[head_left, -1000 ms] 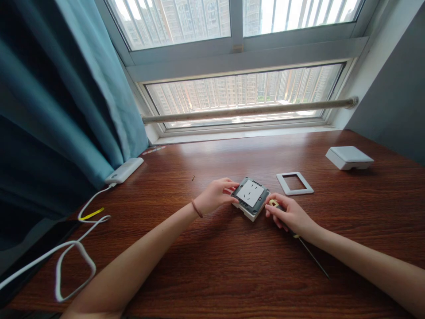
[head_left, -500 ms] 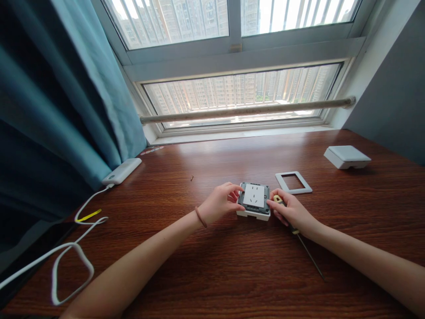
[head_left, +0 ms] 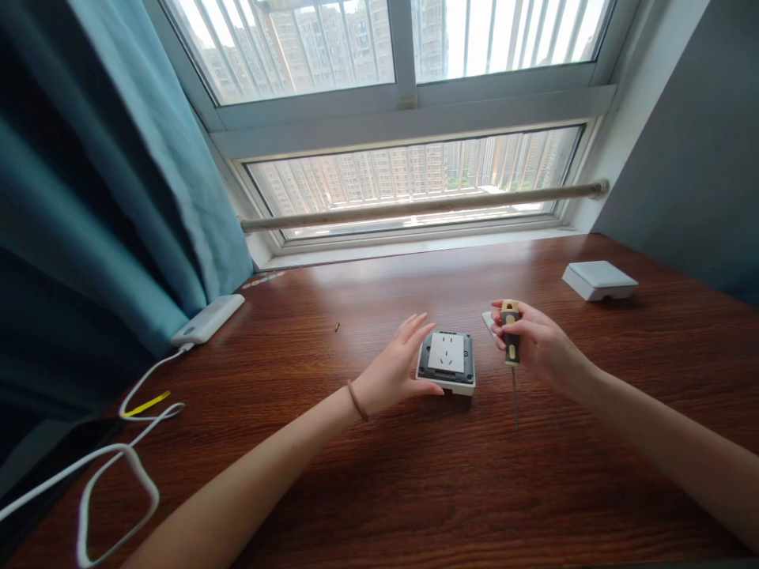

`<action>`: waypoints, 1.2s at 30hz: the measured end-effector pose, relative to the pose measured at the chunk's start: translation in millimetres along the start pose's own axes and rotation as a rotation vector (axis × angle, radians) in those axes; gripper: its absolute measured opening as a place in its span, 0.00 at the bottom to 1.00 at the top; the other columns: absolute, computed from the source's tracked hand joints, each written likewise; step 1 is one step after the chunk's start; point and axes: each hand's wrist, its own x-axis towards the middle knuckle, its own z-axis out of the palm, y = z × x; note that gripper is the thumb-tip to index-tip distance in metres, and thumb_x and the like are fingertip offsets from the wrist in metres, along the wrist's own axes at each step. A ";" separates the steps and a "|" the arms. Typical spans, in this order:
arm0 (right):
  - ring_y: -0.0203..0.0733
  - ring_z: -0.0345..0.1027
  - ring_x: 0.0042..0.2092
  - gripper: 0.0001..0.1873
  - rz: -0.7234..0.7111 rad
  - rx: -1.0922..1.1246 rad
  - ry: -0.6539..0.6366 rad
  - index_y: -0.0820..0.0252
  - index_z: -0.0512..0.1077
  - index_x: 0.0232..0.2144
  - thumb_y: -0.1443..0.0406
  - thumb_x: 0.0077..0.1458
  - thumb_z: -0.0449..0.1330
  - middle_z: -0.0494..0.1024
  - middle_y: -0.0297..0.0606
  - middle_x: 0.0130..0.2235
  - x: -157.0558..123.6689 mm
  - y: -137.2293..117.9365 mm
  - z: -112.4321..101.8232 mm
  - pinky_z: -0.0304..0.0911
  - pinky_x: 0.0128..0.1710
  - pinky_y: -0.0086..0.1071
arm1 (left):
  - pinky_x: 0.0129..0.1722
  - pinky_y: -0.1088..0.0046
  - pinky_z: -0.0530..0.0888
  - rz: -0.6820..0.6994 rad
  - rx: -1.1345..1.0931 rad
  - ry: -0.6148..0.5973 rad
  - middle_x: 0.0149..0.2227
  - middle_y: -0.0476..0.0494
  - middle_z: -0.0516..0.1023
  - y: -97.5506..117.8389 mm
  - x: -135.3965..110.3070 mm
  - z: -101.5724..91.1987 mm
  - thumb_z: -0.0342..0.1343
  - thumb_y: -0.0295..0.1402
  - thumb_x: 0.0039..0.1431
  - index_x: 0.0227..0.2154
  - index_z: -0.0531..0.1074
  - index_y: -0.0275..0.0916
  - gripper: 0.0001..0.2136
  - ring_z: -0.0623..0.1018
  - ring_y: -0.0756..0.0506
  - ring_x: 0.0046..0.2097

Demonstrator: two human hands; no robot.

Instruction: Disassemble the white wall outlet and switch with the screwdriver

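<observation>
A wall socket with a white face and dark surround sits on its white back box on the table. My left hand is open at its left side, fingers spread, thumb near the front edge; whether it touches the box I cannot tell. To the right, my right hand is closed round a screwdriver, its black and yellow handle up and its thin shaft pointing down toward me. Behind that hand, a corner of the white cover frame shows; the rest is hidden.
Farther right lies another white box. A small copper-coloured screw-like piece rests left of the socket. At the left are a white power bank, its white cable and a yellow strip, beside a blue curtain.
My left fingers have spread open at the socket. My right hand has left the socket's side, moved up and right over the cover frame, and turned the screwdriver more upright.
</observation>
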 end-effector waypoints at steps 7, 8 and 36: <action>0.35 0.66 0.30 0.16 -0.026 -0.037 -0.087 0.60 0.66 0.38 0.70 0.43 0.61 0.71 0.36 0.34 7.2 -29.7 15.8 0.66 0.32 0.33 | 0.61 0.54 0.48 0.016 -0.074 -0.062 0.63 0.30 0.44 -19.0 -1.2 29.6 0.58 0.44 0.48 0.60 0.44 0.37 0.40 0.46 0.37 0.64; 0.35 0.67 0.30 0.16 -0.032 -0.019 -0.106 0.59 0.66 0.38 0.69 0.43 0.61 0.71 0.36 0.34 9.1 -33.7 20.9 0.67 0.33 0.34 | 0.61 0.54 0.49 0.008 -0.075 -0.049 0.63 0.30 0.45 -18.8 -1.8 32.2 0.57 0.44 0.48 0.60 0.44 0.37 0.40 0.47 0.37 0.64; 0.47 0.50 0.60 0.31 -0.356 -0.434 -0.248 0.54 0.56 0.51 0.49 0.48 0.57 0.61 0.45 0.57 27.1 18.4 10.5 0.45 0.59 0.48 | 0.45 0.66 0.70 -0.116 -1.019 0.235 0.36 0.42 0.78 34.2 74.3 -17.4 0.62 0.31 0.45 0.35 0.73 0.33 0.12 0.77 0.47 0.39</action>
